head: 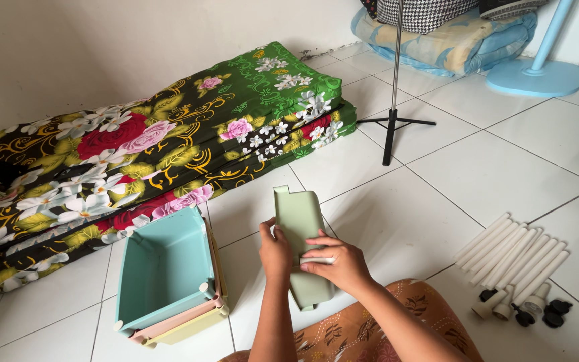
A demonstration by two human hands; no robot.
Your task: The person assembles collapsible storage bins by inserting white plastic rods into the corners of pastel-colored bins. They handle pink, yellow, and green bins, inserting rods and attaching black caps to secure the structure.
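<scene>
Two hands are on one pale green plastic tray (299, 231), which I see stood on edge over the white tiled floor (504, 167), just in front of the person's knee. The left hand (275, 253) is closed around the tray's left edge, thumb to the front, fingers hidden behind. The right hand (338, 263) lies across the lower face, and its fingers pinch a short white tube (316, 259) against the plastic.

I judge the tray to be light and stiff: thin moulded plastic, smooth and a bit slick, with a notched tab at its far end. It should flex slightly if squeezed mid-panel, so I would grip it by the rolled rims along the long sides (the corners look the strongest part), not by the flat middle. The tube looks hollow and light, easy to roll out of a loose pinch.

To the left on the floor sits a nested stack of like trays (169, 278), blue on top, pink and yellow under it. To the right lies a row of long white tubes (514, 258), and near them some small black and white caster pieces (524, 310). Far left, a folded floral mattress (149, 154) rests by the wall; farther back stand a thin black tripod (393, 121) and a blue fan base (536, 75).
</scene>
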